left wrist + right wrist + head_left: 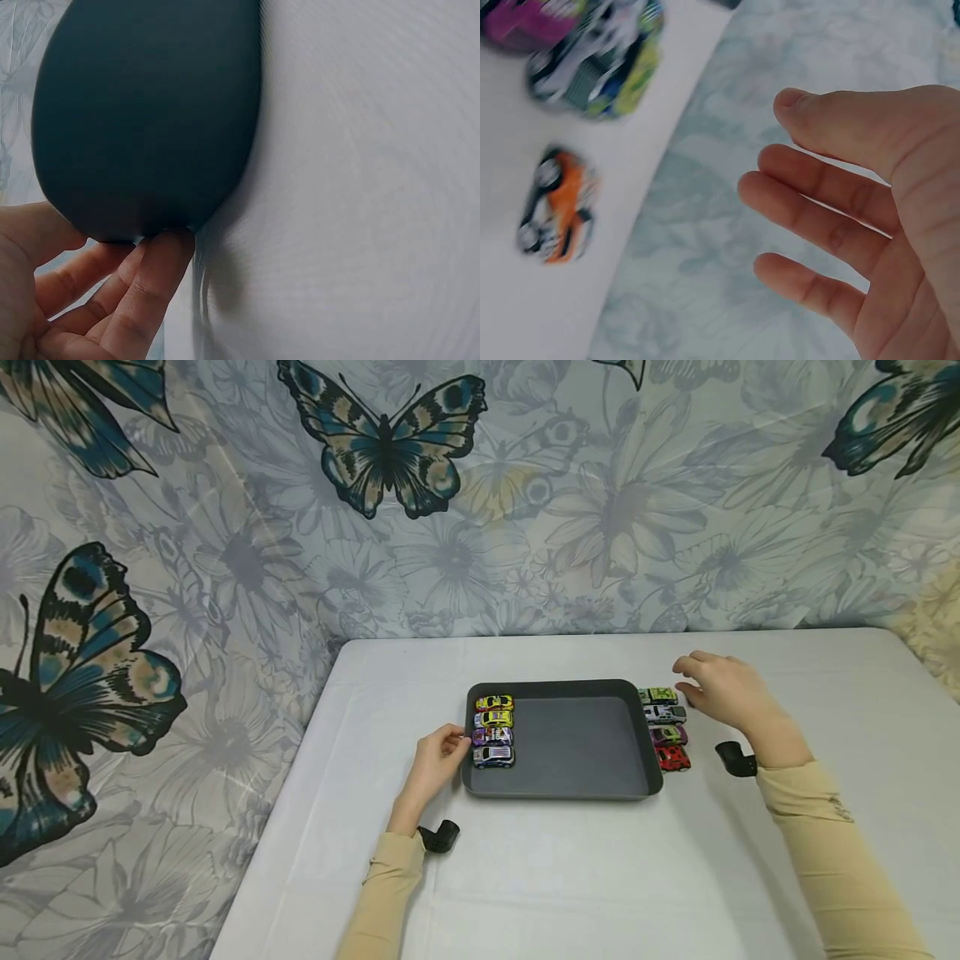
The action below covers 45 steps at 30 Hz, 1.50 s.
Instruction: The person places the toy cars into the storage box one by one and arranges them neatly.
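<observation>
A dark grey baking tray (577,752) lies on the table with a column of several toy cars (493,736) along its left side. At the tray's left rim, my left hand (438,756) pinches the edge; in the left wrist view the fingers (161,270) meet the tray's side. My right hand (723,693) hovers, fingers loosely spread and holding nothing, beside a second column of toy cars that includes a red toy car (672,758) against the tray's right side. An orange toy car (564,206) shows in the right wrist view, hidden in the head view.
A white cloth covers the table (555,868). Behind it hangs a backdrop (450,568) with butterflies and flowers. Each wrist carries a black camera, such as the right one (737,759).
</observation>
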Each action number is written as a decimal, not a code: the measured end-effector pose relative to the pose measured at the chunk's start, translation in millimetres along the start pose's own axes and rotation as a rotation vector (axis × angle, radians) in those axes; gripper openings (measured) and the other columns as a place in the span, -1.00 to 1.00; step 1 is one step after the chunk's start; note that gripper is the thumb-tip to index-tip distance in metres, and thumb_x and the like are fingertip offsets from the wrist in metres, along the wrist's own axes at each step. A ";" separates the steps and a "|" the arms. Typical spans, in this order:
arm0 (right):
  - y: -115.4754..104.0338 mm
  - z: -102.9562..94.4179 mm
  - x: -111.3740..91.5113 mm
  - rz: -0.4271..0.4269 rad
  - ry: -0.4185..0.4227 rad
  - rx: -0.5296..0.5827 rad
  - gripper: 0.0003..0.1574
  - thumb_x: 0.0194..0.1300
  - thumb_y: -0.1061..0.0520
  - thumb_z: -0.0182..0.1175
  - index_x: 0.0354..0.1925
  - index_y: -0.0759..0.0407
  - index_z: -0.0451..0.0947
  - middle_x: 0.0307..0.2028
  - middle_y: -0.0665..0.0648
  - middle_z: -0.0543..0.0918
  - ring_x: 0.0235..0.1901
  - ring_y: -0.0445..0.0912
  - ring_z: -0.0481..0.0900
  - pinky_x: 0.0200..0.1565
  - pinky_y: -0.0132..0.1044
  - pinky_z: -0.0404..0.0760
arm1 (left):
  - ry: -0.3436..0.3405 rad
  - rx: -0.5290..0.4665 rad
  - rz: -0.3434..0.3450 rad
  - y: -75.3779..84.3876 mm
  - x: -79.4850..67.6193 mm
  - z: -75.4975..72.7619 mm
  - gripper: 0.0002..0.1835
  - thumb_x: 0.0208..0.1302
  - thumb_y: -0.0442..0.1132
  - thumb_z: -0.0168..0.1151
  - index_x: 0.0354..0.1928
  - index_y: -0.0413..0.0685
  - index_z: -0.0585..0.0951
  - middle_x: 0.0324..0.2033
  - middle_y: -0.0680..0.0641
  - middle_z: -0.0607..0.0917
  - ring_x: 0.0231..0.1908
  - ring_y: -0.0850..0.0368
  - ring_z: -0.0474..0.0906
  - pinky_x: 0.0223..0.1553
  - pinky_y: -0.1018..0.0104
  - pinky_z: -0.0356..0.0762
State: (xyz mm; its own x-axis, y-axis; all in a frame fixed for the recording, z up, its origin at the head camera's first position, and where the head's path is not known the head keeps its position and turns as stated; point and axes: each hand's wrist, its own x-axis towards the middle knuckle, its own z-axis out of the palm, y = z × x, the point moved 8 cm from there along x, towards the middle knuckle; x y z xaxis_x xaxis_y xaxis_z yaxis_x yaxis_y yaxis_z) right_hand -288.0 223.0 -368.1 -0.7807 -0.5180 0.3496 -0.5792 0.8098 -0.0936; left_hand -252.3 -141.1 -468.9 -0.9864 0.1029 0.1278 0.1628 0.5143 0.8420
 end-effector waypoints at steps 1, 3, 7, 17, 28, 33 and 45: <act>4.1 0.9 -2.6 0.012 -0.004 0.002 -0.71 -0.06 0.37 0.34 -0.28 0.35 0.54 -0.39 0.22 0.57 -0.58 0.01 0.49 -0.50 -0.05 0.48 | -0.001 -0.001 -0.005 -0.3 0.1 0.1 -0.83 0.26 -0.31 0.16 -0.18 -0.28 0.59 -0.39 -0.10 0.63 -0.43 0.17 0.52 -0.35 0.37 0.53; 11.9 3.1 -7.4 0.039 -0.017 0.009 -0.71 -0.05 0.37 0.34 -0.28 0.35 0.54 -0.37 0.23 0.57 -0.58 0.01 0.49 -0.50 -0.05 0.48 | -0.001 0.001 -0.013 -0.7 0.1 0.0 -0.83 0.27 -0.30 0.16 -0.18 -0.27 0.59 -0.38 -0.09 0.63 -0.42 0.17 0.52 -0.35 0.37 0.53; 24.7 9.1 -15.2 0.082 -0.043 0.017 -0.70 -0.05 0.34 0.36 -0.27 0.37 0.55 -0.36 0.25 0.57 -0.54 0.06 0.51 -0.47 -0.01 0.49 | -0.002 0.004 -0.022 -0.9 0.2 0.0 -0.83 0.27 -0.30 0.16 -0.18 -0.26 0.59 -0.38 -0.09 0.62 -0.42 0.17 0.52 -0.34 0.37 0.52; 48.7 25.0 -28.2 0.183 -0.128 0.004 -0.71 0.00 0.32 0.33 -0.24 0.42 0.56 -0.33 0.33 0.56 -0.39 0.19 0.54 -0.36 0.09 0.49 | 0.004 -0.001 -0.003 -0.6 0.6 -1.0 -0.83 0.26 -0.32 0.17 -0.19 -0.29 0.59 -0.40 -0.10 0.62 -0.43 0.16 0.52 -0.34 0.36 0.52; 64.8 40.2 -37.0 0.204 -0.129 -0.007 -0.69 -0.05 0.38 0.31 -0.24 0.43 0.54 -0.28 0.38 0.54 -0.27 0.27 0.50 -0.31 0.18 0.44 | -0.001 -0.001 -0.019 -1.8 0.7 1.0 -0.82 0.25 -0.32 0.18 -0.16 -0.28 0.59 -0.38 -0.10 0.63 -0.42 0.16 0.53 -0.35 0.38 0.53; 70.3 44.9 -38.3 0.207 -0.126 -0.006 -0.68 -0.05 0.38 0.30 -0.23 0.42 0.54 -0.28 0.38 0.54 -0.27 0.28 0.50 -0.32 0.18 0.43 | -0.004 0.002 -0.017 -0.8 0.4 0.6 -0.82 0.26 -0.32 0.17 -0.16 -0.29 0.59 -0.37 -0.11 0.63 -0.41 0.15 0.54 -0.34 0.37 0.53; 74.1 49.8 -36.6 0.209 -0.141 -0.007 -0.68 -0.05 0.40 0.32 -0.24 0.43 0.53 -0.29 0.39 0.54 -0.27 0.29 0.50 -0.31 0.17 0.43 | -0.004 0.007 -0.018 -2.9 0.7 0.4 -0.81 0.26 -0.31 0.16 -0.16 -0.29 0.58 -0.37 -0.12 0.63 -0.41 0.15 0.54 -0.33 0.36 0.54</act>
State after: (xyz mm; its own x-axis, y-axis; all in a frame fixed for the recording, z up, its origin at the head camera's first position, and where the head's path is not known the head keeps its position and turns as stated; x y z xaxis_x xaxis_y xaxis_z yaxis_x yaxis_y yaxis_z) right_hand -313.9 288.3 -434.3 -0.9088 -0.3717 0.1894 -0.4001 0.9051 -0.1436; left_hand -253.4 -142.2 -471.4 -0.9891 0.0974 0.1103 0.1452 0.5223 0.8403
